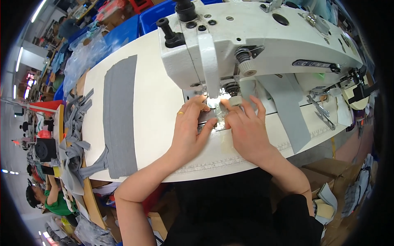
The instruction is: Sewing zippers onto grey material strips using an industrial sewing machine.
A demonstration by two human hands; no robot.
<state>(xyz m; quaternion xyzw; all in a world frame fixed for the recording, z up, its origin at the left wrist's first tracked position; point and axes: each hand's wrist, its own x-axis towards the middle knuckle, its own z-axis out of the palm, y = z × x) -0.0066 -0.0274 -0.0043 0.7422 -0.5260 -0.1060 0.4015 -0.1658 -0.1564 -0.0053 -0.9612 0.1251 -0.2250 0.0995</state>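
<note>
A white industrial sewing machine (262, 53) stands over a white tabletop. Beside its needle area my left hand (189, 125), a ring on one finger, has bent fingertips and thumb close to the metal plate. From the other side my right hand (248, 129) reaches in, index finger and thumb bent toward the same spot, the outer fingers spread. Between the hands shows a small pale, shiny strip (221, 117) under the presser area. Glare and the fingers hide what each hand grips. A pale grey fabric piece (289, 110) lies right of my right hand.
Stacked grey fabric strips (120, 119) lie on the table's left part. Grey scraps (76, 139) hang in a heap beyond the left edge. A metal lever part (322, 112) sits at the right. Blue bins (154, 18) stand behind; a person in green (57, 203) is far left.
</note>
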